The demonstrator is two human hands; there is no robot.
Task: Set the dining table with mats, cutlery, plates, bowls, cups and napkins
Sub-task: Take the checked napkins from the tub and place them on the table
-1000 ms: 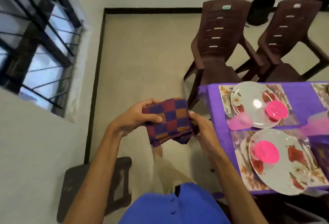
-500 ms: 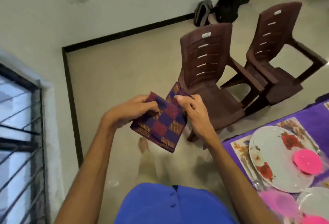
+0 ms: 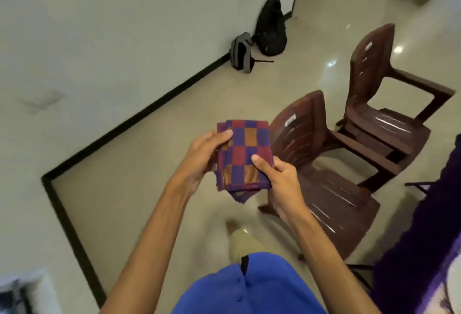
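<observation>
Both hands hold the folded checked napkin (image 3: 243,155) flat between them, left hand (image 3: 204,154) pinching its far corner, right hand (image 3: 279,179) its near edge, probably to keep the folds together.

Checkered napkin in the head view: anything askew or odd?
Slightly. The folded checkered napkin, held by the left hand and right hand, isn't squared: a lower layer's corner pokes out under its bottom edge. No damage visible.
</observation>
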